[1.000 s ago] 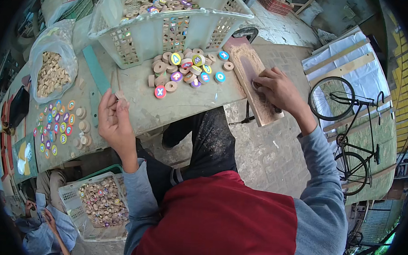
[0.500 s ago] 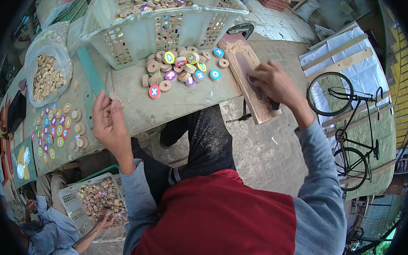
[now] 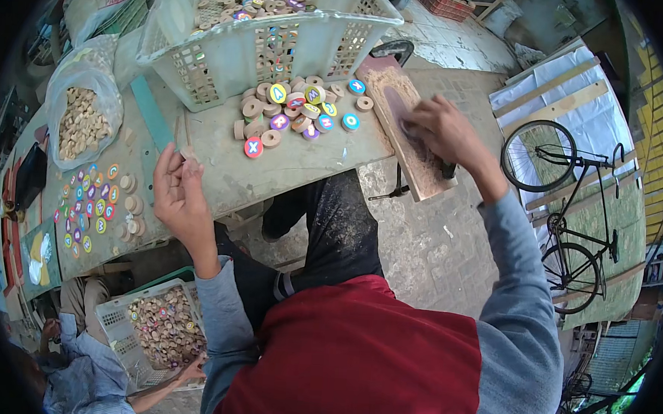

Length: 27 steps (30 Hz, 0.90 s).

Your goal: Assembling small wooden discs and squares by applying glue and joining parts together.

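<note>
My left hand is raised over the table's near edge, its fingertips pinching a small pale wooden piece. My right hand is closed and held low over a sawdust-covered wooden board with a worn purplish abrasive strip along it. What those fingers grip is dark and mostly hidden under them. Between the hands, a pile of round wooden discs lies on the table, several with bright lettered faces, such as a red disc and a blue disc.
A large pale plastic crate holding more discs stands behind the pile. At the left are a clear bag of wooden pieces, a teal strip and rows of coloured discs. A co-worker's hand touches a lower crate. A bicycle is at the right.
My right hand has shifted very slightly over the board, and my left still pinches its wooden piece. The co-worker's hand has moved from the pieces toward the lower crate's near right side.
</note>
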Available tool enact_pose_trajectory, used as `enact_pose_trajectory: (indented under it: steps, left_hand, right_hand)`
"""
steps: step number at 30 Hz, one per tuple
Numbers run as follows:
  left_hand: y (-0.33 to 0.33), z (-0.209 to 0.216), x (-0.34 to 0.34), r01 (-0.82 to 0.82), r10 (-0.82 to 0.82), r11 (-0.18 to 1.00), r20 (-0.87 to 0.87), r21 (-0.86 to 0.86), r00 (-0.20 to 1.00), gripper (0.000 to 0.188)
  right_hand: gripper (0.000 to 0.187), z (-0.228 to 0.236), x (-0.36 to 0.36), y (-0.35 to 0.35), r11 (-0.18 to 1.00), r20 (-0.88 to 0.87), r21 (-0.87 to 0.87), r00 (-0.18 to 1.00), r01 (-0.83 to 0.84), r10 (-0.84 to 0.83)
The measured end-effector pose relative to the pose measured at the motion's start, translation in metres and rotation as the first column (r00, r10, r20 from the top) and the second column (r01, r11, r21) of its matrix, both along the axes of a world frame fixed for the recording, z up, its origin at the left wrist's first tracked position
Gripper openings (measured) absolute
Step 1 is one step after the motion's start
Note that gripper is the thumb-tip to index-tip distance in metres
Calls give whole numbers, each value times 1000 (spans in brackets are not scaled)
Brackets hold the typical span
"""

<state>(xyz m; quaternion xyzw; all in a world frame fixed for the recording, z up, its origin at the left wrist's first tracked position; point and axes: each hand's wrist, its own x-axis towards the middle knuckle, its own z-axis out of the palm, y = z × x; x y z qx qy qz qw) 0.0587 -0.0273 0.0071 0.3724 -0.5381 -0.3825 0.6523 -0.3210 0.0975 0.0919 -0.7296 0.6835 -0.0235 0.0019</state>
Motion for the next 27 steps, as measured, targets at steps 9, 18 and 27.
enact_pose_trajectory:
  steps: [9,18,27]
  left_hand:
    - [-5,-5,0,-2,1,1000,-15,-19,1000,37]
    - [-1,-6,1,63,-63,998,-15,-13,998,36]
    - [-2,-7,1,25,-25,1000,-24,-2,999,37]
  right_hand:
    - [28,-6,-56,-60,987,481,-156,876,45,36]
    - [51,5,-30,-14,1000,956,-12,-294,9,14]
    - [42,-4,-17,-21,996,832,-9,-553,-94,-44]
